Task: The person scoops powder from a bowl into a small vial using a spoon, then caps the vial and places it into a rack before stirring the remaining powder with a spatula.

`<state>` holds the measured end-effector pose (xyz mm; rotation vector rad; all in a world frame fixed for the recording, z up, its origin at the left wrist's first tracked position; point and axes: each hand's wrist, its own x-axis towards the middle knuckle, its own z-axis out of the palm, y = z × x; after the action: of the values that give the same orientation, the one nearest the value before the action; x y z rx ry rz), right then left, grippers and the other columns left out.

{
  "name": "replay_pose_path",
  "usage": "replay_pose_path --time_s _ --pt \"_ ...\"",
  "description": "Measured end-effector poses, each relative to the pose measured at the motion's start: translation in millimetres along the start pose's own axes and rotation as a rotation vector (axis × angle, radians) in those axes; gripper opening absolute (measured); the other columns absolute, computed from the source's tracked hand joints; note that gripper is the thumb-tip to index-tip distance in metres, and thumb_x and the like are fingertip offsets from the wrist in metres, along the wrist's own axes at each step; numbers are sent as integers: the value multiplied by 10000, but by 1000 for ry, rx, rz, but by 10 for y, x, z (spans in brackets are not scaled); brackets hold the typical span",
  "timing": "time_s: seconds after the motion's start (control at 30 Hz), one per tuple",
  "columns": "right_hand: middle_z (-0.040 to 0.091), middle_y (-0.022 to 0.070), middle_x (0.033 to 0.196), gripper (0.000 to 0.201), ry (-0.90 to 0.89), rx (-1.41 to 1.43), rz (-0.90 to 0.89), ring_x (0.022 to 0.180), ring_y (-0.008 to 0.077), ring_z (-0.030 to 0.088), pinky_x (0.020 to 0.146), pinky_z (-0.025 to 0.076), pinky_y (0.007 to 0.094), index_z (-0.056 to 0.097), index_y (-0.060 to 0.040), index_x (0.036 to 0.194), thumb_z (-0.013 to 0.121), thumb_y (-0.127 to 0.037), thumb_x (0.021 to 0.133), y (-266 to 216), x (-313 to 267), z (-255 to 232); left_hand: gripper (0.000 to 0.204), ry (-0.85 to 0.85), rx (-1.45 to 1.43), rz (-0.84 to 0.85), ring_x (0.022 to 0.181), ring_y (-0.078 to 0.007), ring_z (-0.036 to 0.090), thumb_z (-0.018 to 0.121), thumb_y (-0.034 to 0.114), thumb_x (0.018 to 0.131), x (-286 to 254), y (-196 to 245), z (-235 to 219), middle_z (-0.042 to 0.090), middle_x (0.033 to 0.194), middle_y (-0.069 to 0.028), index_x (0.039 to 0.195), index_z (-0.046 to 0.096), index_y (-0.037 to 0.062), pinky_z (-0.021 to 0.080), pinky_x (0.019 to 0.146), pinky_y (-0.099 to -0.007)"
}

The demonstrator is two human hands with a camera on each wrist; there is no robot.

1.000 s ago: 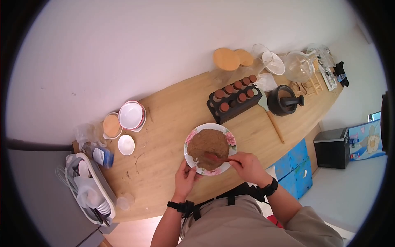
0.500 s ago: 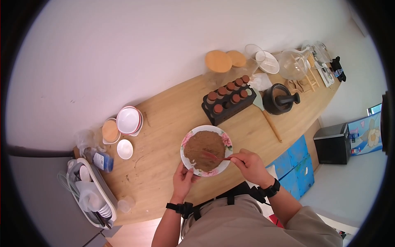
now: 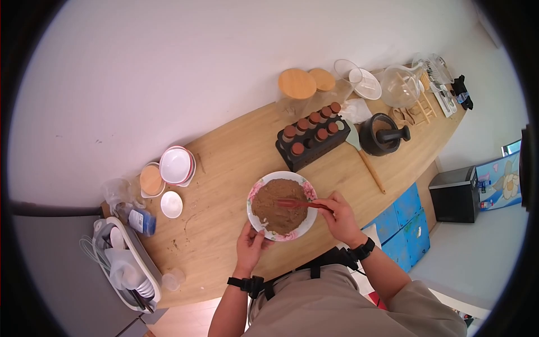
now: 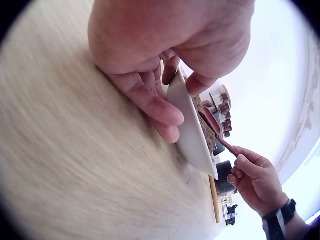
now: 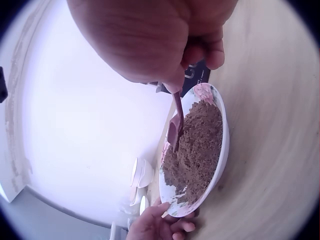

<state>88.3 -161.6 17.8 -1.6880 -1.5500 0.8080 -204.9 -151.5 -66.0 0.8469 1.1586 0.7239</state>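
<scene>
A shallow white bowl (image 3: 303, 227) with pink flowers on its rim holds a heap of brown powder (image 3: 272, 216). My left hand (image 3: 249, 250) grips the bowl's near-left edge, its thumb on the rim and other fingers underneath, as the left wrist view shows. In my right hand (image 3: 341, 223) is the handle of a reddish-brown spoon (image 3: 295, 203), pinched between thumb and fingers. The spoon's bowl (image 5: 174, 131) is over the powder, right at its surface in the right wrist view. Some white bits (image 3: 264, 222) show at the left side of the powder.
Behind the bowl stands a black rack (image 3: 314, 149) of brown-capped jars. A spatula (image 3: 368, 163) and a black mortar with pestle (image 3: 382, 137) lie to the right. Small white bowls (image 3: 172, 204) and a dish basket (image 3: 143, 264) are on the left.
The right hand has shifted slightly up and away from the body. The spoon has swung from low in the bowl to higher over the powder. The left hand keeps hold of the rim.
</scene>
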Motion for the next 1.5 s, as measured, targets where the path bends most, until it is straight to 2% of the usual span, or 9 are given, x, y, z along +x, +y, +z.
replay_pose_path --time_s 0.4,0.6,0.77,0.9,1.0,1.37,1.5 --pt "580 111 966 305 53 100 99 856 262 591 759 492 346 781 -62 1229 720 53 952 113 -72 -43 533 -5 -1 -18 820 -170 776 592 82 1102 0 25 -6 763 1060 -69 1618 460 94 578 639 -253" --pt "582 103 944 283 -46 86 35 860 276 603 752 500 357 782 -74 1212 730 32 955 -20 -78 -30 543 -13 0 -19 823 -172 778 591 83 1103 3 25 -14 768 1084 -77 1626 445 93 576 639 -251" --pt "587 102 927 283 -72 -147 -181 886 313 626 744 526 416 785 -90 1177 760 7 912 -186 42 37 545 -16 -3 -29 827 -175 778 584 77 1105 2 31 -16 766 1087 -82 1630 441 95 580 645 -252" --pt "594 105 930 265 -92 -237 -201 905 318 638 757 538 421 785 -92 1144 767 -6 894 -270 80 60 545 -12 -8 -38 834 -182 780 574 64 1104 0 50 -12 760 1080 -84 1631 439 94 591 652 -261" --pt "602 108 938 258 -90 -251 -180 915 324 644 763 545 420 780 -90 1139 763 -12 894 -269 86 77 544 -16 -6 -34 836 -187 781 571 59 1103 -2 60 -12 757 1071 -86 1630 441 94 596 654 -267" --pt "599 117 928 242 -40 -65 39 802 333 635 713 522 426 763 -97 1170 744 -16 943 -115 8 45 533 -23 -23 -42 828 -190 780 579 64 1100 1 55 -10 755 1062 -88 1618 452 83 597 645 -269" --pt "595 122 908 229 -24 -115 40 787 339 628 703 517 430 759 -80 1166 733 -14 949 -102 -88 75 515 -18 7 -29 831 -180 778 581 76 1101 4 49 -22 754 1063 -82 1604 468 78 589 641 -263"
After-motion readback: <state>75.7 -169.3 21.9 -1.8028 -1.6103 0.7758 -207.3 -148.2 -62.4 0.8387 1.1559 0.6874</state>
